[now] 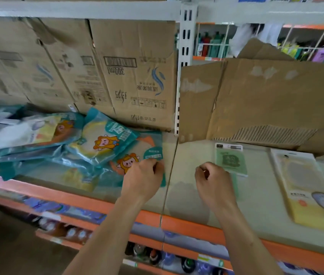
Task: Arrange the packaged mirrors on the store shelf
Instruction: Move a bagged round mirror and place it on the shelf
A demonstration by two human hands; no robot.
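Currently the left hand (143,175) is pinching the near right corner of a teal pack (131,155) in the left bay of the shelf (193,225). The right hand (212,181) is curling its fingers at the green packaged mirror (230,160); whether it grips, I cannot tell. That one and the yellow packaged mirror (306,187) are lying flat in the right bay, long axes running near to far, hang-tabs far. They are probably handling light, stiff, film-slick and breakable, so gripping the long edges looks safest.

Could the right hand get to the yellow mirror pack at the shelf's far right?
Probably yes. The yellow mirror pack lies flat and uncovered on the shelf; only the green pack beside the right hand lies between, low enough to pass over.
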